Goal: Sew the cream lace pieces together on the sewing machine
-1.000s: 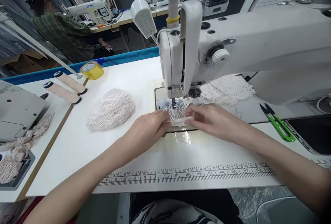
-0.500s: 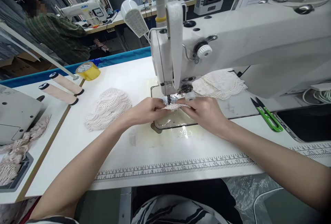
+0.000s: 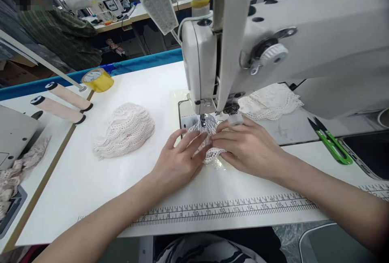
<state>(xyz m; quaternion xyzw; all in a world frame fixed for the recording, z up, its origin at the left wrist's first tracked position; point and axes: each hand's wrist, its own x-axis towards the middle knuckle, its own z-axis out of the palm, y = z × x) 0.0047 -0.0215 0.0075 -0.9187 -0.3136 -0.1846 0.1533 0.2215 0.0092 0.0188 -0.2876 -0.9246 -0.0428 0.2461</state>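
Observation:
A strip of white lace trim (image 3: 214, 155) lies under the presser foot (image 3: 203, 121) of the sewing machine (image 3: 199, 68), its near edge curling up between my hands. My left hand (image 3: 180, 155) rests on the lace from the left, fingers spread and stretched out flat. From the right, my right hand (image 3: 247, 147) holds the trim between its fingers and thumb, just in front of the foot. Fingers of both hands nearly meet and cover part of the lace. More lace fabric (image 3: 270, 101) lies behind, right of the needle.
A pile of lace (image 3: 126, 129) sits left on the table. Green thread snips (image 3: 332, 145) and a phone (image 3: 369, 149) lie right. Yellow tape (image 3: 97, 80) and thread cones (image 3: 57, 110) stand far left. A printed ruler (image 3: 225, 210) follows the front edge. Another person (image 3: 57, 36) sits beyond.
Both hands have gone from pinching the lace up at the needle to lying lower over it. The left fingers have spread out. The lace now fans under the foot. The view has moved closer.

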